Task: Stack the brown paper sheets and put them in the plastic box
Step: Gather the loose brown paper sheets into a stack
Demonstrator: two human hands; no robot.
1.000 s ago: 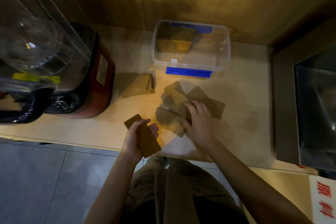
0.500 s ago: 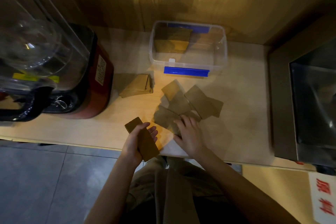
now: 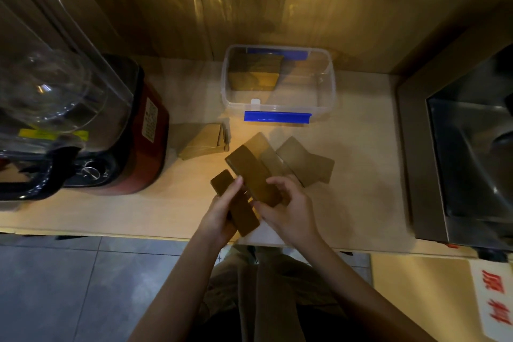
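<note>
Surface: pale wooden counter (image 3: 361, 175) against a glossy wood-panel wall (image 3: 305, 3); grey tiled floor (image 3: 55, 286) below the near edge.
Lighting: dim, warm, strong glare on the wall panels.
Left hand (image 3: 222, 214): closed round a small stack of brown sheets (image 3: 238, 211), thumb on top, fingers underneath; stack tilted, far end pointing up-left, held just above the counter's near edge.
Right hand (image 3: 288, 211): pinching a single brown sheet (image 3: 252, 175) by its near end, thumb under, fingers curled over; sheet raised off the counter, angled up-left, overlapping the left-hand stack.
Loose sheets (image 3: 305, 164): several brown sheets flat on the counter just beyond the hands, overlapping each other, skewed at different angles; exact count unclear.
Side pile (image 3: 205, 141): rough pile of brown sheets on the counter left of the loose ones, edges fanned, near the box's front-left corner.
Plastic box (image 3: 330, 91): clear, lidless, blue clips on front and back rims, standing at the back of the counter by the wall.
Box contents: pile of brown sheets (image 3: 255, 72) in the left half, leaning toward the back wall; right half bare.
Left of frame: blender (image 3: 111, 133) with red-and-black base and clear jug, touching the counter, just beside the side pile.
Right of frame: stainless steel unit (image 3: 458, 161) standing on the counter, well apart from the box.
Bottom right: white sign with red characters (image 3: 497, 297), partly cut off.
</note>
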